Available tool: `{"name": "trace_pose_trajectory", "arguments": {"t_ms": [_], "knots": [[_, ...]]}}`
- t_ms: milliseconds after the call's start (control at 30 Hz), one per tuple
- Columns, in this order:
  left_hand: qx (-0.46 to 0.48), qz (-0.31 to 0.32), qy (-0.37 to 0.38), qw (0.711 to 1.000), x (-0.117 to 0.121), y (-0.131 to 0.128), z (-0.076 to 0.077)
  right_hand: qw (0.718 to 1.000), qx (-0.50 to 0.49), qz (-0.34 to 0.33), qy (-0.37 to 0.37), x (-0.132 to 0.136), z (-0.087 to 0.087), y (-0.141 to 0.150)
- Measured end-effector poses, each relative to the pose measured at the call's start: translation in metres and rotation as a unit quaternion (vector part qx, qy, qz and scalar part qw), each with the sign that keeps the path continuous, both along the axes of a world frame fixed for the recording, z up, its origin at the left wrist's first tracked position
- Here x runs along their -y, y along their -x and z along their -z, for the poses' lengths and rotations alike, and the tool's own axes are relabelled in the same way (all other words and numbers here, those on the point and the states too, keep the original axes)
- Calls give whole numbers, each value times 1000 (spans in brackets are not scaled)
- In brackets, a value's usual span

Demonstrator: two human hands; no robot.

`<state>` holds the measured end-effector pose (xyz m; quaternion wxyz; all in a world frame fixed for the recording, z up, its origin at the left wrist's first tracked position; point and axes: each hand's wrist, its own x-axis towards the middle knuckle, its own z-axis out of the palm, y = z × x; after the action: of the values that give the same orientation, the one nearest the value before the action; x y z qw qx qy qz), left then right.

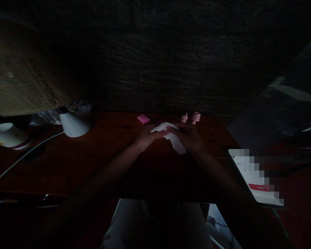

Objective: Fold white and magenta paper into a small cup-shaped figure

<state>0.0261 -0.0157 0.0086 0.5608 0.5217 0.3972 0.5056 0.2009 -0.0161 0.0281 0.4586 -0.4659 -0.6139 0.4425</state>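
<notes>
Both hands meet near the back of a dark wooden table. Between them is a soft, crumpled white sheet like a tissue [176, 141], one end hanging down toward me. My left hand [147, 134] is closed on its left part, with the thumb lying across it. On the other side my right hand [188, 136] grips the sheet with its thumb on top. Behind my left hand lies a small pink square packet [143, 119]. Two small pale pink pieces, a smaller one [184, 117] and a larger one [196, 117], are behind my right hand; their kind is unclear.
At left on the table [93, 152] are a white cone-shaped base [74, 124] with a cable [28, 159], a paper cup [7, 135] and a big cardboard box [28, 69]. A textured dark wall [155, 62] rises behind. White printed paper [248, 180] is at right. The light is dim.
</notes>
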Motion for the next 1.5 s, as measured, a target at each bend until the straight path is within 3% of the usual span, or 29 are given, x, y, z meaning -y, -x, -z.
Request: {"name": "trace_pose_trajectory", "arguments": {"t_ms": [167,333,500,667,833,1000,1100,1233,1500], "knots": [[7,-11,22,1000,-2,1,0,1000,-1,3,21,2,-3,1],[37,13,66,997,-4,3,-2,999,-23,-42,12,-2,-3,-5],[105,27,70,992,-4,3,-4,999,-11,9,31,-5,0,-5],[117,12,69,991,-5,2,-4,999,-11,25,31,-2,-2,-1],[98,-11,51,994,-5,1,-1,992,-80,47,86,1,-3,4],[99,-33,58,993,-6,4,1,992,-90,3,89,1,1,4],[119,-13,66,991,-6,7,-4,995,-76,4,63,-2,5,4],[166,50,73,982,-5,9,-11,988,-147,13,42,-7,11,6],[196,71,57,976,-8,6,-1,984,-164,-38,58,-1,8,12]]}}
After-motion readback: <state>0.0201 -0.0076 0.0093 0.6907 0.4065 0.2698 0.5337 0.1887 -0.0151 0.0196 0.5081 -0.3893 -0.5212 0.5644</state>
